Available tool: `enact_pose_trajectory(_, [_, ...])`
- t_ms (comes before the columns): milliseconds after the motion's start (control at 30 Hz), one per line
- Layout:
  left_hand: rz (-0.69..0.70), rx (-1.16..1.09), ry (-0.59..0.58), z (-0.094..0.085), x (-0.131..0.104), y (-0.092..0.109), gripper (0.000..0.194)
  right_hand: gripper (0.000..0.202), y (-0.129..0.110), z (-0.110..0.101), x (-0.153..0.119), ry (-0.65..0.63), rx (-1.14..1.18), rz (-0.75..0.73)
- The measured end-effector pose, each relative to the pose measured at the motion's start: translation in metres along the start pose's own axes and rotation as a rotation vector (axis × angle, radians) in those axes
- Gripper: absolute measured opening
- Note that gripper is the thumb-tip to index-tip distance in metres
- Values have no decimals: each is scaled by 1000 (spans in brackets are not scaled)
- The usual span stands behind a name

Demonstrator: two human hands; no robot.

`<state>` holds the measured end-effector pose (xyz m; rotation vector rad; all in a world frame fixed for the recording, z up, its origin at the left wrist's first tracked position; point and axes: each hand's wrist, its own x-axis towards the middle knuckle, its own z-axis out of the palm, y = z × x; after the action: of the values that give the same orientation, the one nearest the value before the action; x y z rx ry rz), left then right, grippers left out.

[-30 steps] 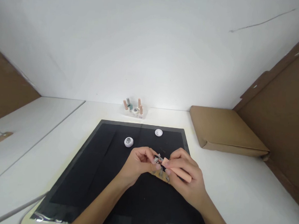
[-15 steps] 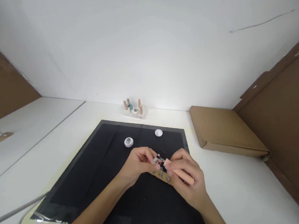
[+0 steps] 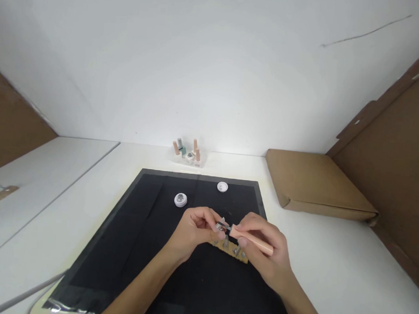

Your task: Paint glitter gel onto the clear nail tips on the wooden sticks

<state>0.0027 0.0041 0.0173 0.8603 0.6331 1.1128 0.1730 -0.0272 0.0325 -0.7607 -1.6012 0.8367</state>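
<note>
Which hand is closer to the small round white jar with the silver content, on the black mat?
The left hand. It lies just below and right of the jar, not touching it. The right hand, holding a peach-coloured brush handle, is farther right.

Looks like a small nail-art workstation, set up as a plain recording booth. White desk (image 3: 331, 261) against a bare white wall (image 3: 201, 70), boxed in left and right by brown cardboard panels (image 3: 403, 156). Black work mat (image 3: 147, 229) laid at the near centre, two small round pots (image 3: 180, 200) on it. Clear stand of nail polish bottles (image 3: 188, 153) at the far edge; flat cardboard box (image 3: 315, 186) to the right.
</note>
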Motion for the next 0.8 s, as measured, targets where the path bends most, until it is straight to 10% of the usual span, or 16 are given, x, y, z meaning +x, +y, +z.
enact_pose_trajectory(500, [17,12,-49,-1,0,-2,22,28,5,7,3,69,258,491])
enact_pose_trajectory(800, [22,30,-39,0,-1,-2,21,29,-1,7,5,109,199,483])
